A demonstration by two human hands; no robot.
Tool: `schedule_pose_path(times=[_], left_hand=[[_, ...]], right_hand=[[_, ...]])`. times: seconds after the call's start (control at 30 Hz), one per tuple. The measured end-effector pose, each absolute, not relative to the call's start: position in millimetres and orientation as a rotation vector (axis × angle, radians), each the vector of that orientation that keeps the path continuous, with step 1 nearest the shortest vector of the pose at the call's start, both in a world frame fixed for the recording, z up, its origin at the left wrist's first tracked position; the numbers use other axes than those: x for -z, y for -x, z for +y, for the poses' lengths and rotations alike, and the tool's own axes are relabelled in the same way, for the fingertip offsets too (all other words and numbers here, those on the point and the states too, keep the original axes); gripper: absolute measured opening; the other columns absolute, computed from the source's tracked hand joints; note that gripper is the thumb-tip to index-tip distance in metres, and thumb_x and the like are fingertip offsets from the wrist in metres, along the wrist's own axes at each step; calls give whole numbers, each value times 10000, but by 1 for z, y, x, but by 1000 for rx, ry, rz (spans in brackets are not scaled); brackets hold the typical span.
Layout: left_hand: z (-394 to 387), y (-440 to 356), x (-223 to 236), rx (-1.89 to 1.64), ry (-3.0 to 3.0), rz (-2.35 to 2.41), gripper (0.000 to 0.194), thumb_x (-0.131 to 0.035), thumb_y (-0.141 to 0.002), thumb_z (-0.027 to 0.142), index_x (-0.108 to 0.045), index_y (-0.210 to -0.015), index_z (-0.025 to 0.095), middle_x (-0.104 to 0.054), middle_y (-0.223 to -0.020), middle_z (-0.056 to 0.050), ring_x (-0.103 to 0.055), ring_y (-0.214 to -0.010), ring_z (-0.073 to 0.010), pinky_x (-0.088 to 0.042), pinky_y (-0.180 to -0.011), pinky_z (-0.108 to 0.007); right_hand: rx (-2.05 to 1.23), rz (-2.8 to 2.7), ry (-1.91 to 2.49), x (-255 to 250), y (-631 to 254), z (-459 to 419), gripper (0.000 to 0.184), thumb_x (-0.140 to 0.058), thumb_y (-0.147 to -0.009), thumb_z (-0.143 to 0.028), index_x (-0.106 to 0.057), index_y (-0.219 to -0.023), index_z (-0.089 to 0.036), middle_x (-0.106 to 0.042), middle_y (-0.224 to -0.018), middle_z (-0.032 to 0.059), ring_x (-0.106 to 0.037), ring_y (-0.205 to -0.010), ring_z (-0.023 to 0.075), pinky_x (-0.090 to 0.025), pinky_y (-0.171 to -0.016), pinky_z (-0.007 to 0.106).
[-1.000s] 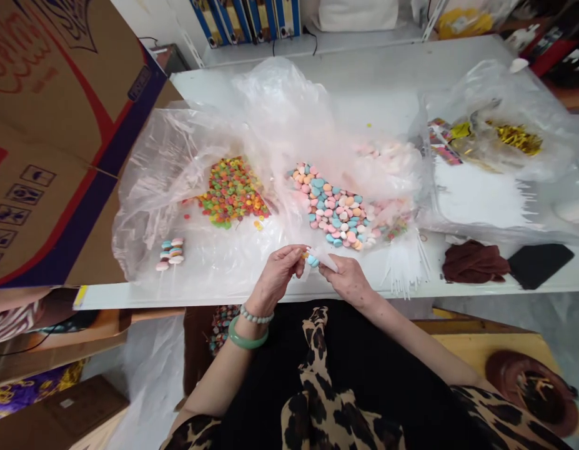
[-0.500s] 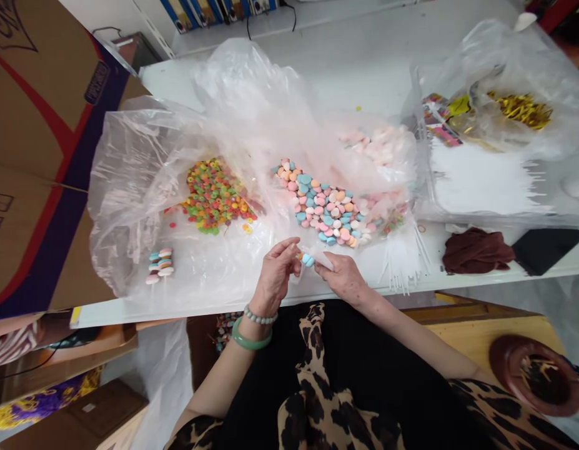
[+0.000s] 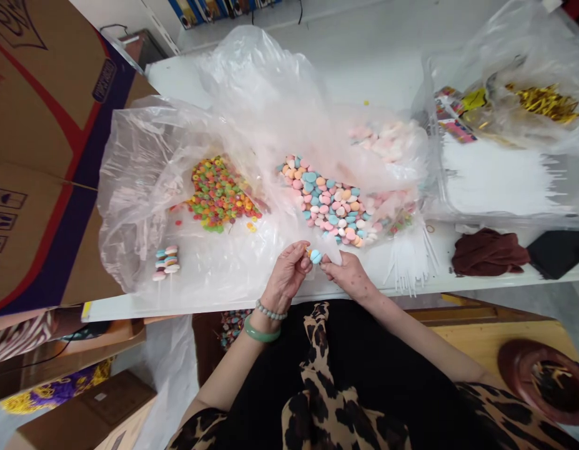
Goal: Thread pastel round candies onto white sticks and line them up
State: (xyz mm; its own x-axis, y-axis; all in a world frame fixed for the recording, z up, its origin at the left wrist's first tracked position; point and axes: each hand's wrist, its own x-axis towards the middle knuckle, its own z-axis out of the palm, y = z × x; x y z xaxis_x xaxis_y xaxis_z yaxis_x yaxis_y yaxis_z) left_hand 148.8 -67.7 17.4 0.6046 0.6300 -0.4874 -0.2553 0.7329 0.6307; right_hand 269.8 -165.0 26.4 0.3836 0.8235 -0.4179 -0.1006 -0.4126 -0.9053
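Observation:
Close together at the table's front edge, both hands are closed around a short row of candies. My left hand (image 3: 289, 272) pinches its left end, where an orange candy shows at the fingertips. Two pale blue candies (image 3: 316, 256) sit between the hands. My right hand (image 3: 346, 274) grips a small translucent plastic bag (image 3: 333, 249) beside the blue candies; any stick inside is hidden. Just beyond the hands lies a pile of pastel candies (image 3: 333, 206) on plastic. Farther left are ring-shaped candies (image 3: 223, 194) and two candy skewers (image 3: 166, 261) lying side by side.
White sticks (image 3: 411, 259) lie fanned out to the right, near a brown cloth (image 3: 486, 251) and a black flat object (image 3: 558, 253). A clear bin (image 3: 434, 181) holds more sticks and gold twist ties (image 3: 544, 103). A large cardboard box (image 3: 40, 144) stands at the left.
The view has shifted slightly, so everything sits a little farther right. The hands keep hold of the candies and plastic, with more of the blue candies showing between them.

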Motion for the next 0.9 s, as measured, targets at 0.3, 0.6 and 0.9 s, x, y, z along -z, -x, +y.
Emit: schedule_pose_path(times=[0.3,0.6,0.9], left_hand=[[-76,-151,-13,-619,-604,831,232,-742,-737,302,-678,-875,127,-521,-620,38,-436,-470,-31,-303,-454,-174],[-87,-164,-16,-513,-574,869,213,-671,-783,336,-625,-754,130,-497,-601,37,-380,-471,-32,-278,-445,-181],[-98,-173,-6,-430,-1413,933,396,-513,-907,379,-565,-1260,207,-602,-806,-5,-485,-527,-77,-404,-517,-229]], right_hand=[[-1137,-656,1694,-19,-264,-163,67,-565,-691,-262,-575,-679,-197,-528,-517,-56,-504,-507,122,-397,-540,241],[-1011,-700,1773,-18,-263,-155,159,-563,-740,-326,-575,-644,-200,-535,-514,-46,-497,-523,125,-392,-558,243],[-893,-379,1748,-19,-301,-165,146,-613,-672,-328,-598,-689,-184,-542,-517,-36,-464,-452,112,-354,-436,229]])
